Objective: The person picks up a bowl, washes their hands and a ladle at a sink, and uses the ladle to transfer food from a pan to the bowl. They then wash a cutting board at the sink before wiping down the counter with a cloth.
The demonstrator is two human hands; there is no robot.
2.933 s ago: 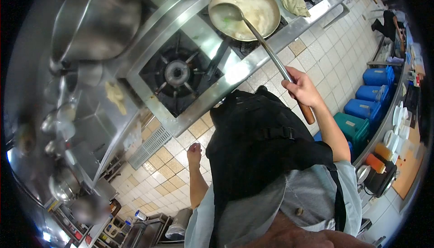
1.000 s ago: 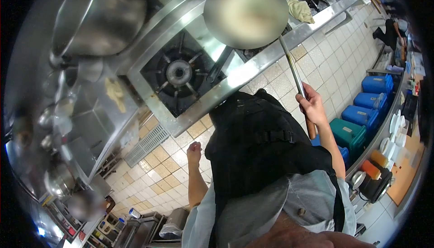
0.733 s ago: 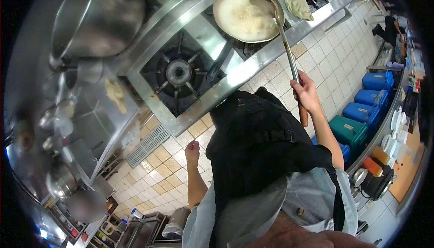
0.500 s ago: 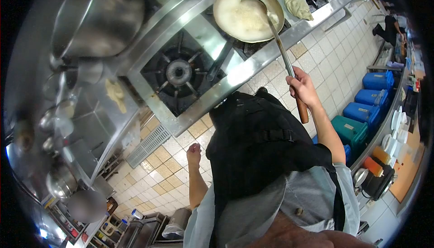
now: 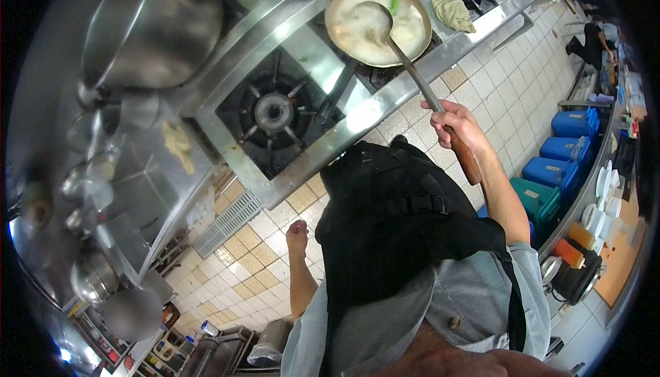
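My right hand point(image 5: 456, 127) is wrapped round the long handle of a ladle point(image 5: 421, 84), whose wooden end runs back along my forearm. The ladle's bowl lies in the pale, bubbling liquid of a wide frying pan point(image 5: 328, 30). A bright green piece point(image 5: 393, 3) shows in the liquid beside the bowl. The pan sits on the stove, its dark handle point(image 5: 336, 95) pointing toward the front left. Down at my side, my left hand point(image 5: 297, 235) hangs with curled fingers over the floor, touching nothing; I see nothing in it.
An unlit burner point(image 5: 273, 112) is left of the pan, and a folded cloth point(image 5: 453, 13) lies right of it. A large steel pot point(image 5: 155, 30) stands at the upper left. Blue bins point(image 5: 575, 123) line the right side. Another person point(image 5: 590, 46) is at the far right.
The ladle's bowl has shifted left and toward me in the pan, and its handle now slants more. My right hand has turned slightly. More of the green piece shows.
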